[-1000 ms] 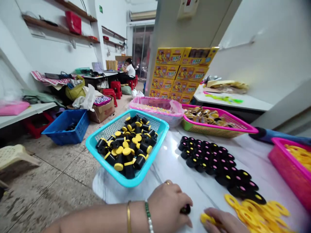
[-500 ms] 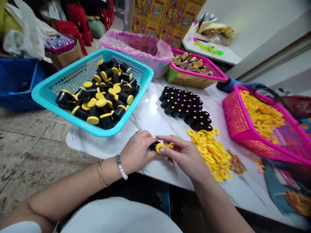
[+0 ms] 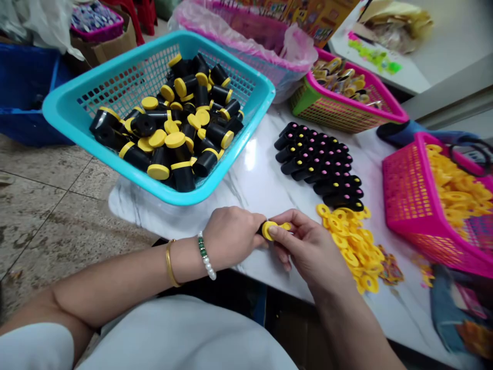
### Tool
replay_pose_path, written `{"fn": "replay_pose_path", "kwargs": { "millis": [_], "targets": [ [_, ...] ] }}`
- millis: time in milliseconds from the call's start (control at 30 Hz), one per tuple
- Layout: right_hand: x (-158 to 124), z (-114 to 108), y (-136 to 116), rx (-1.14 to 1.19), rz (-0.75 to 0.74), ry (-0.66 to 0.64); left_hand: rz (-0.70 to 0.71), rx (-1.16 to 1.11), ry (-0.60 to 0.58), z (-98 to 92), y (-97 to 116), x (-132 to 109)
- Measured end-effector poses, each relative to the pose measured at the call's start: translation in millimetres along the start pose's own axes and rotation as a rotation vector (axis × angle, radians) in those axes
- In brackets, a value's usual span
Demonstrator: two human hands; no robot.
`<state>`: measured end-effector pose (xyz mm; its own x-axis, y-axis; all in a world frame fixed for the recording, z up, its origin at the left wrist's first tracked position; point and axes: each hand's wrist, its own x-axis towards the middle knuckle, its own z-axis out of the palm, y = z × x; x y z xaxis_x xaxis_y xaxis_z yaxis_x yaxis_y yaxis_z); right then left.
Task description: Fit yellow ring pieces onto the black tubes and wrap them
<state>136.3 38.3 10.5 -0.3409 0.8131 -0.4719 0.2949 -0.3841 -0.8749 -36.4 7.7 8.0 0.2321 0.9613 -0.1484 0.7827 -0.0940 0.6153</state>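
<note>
Your left hand (image 3: 231, 236) clasps the short black plastic tube (image 3: 262, 226); your right hand (image 3: 311, 249) has now pinched the yellow plastic ring cap (image 3: 270, 230) onto it.

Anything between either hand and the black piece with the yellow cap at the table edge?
Nothing visible. The left hand grips the black piece and the right hand pinches its yellow cap.

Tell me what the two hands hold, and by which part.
The left hand closes around the body of a small black plastic cylinder; the right hand pinches the round yellow plastic cap at its end, by the rim.
</note>
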Motion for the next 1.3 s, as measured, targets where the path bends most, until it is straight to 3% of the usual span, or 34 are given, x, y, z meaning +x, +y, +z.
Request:
{"fn": "replay_pose_path", "kwargs": {
  "millis": [167, 433, 567, 700, 900, 967, 1033, 1167, 1300],
  "targets": [
    [-2, 0, 1, -0.021, -0.05, 0.074, 0.005, 0.027, 0.004, 1.4, -1, 2],
    [1, 3, 0, -0.027, -0.066, 0.023, 0.014, -0.107, 0.003, 1.0, -4, 0],
    [0, 5, -2, -0.059, -0.059, 0.009, 0.023, -0.42, -0.115, -11.7, -7, 1],
    [1, 4, 2, -0.006, -0.067, -0.026, -0.129, -0.759, -0.19, -13.6, -8, 6],
    [3, 7, 6, 0.035, -0.118, -0.015, -0.201, -0.884, -0.242, -6.6, -7, 8],
    [1, 8, 8, 0.022, -0.118, 0.013, -0.166, -0.826, -0.2, -5.6, -7, 5],
    [-1, 6, 11, 0.045, -0.124, 0.042, -0.099, -0.7, -0.08, -3.6, -7, 0],
    [-3, -4, 17, 0.272, -0.136, 0.09, 0.056, -0.456, 0.13, 4.1, -6, -4],
    [-4, -15, 13, 0.336, -0.043, -0.012, 0.13, -0.303, 0.176, 11.1, -4, -2]
  ]
}}
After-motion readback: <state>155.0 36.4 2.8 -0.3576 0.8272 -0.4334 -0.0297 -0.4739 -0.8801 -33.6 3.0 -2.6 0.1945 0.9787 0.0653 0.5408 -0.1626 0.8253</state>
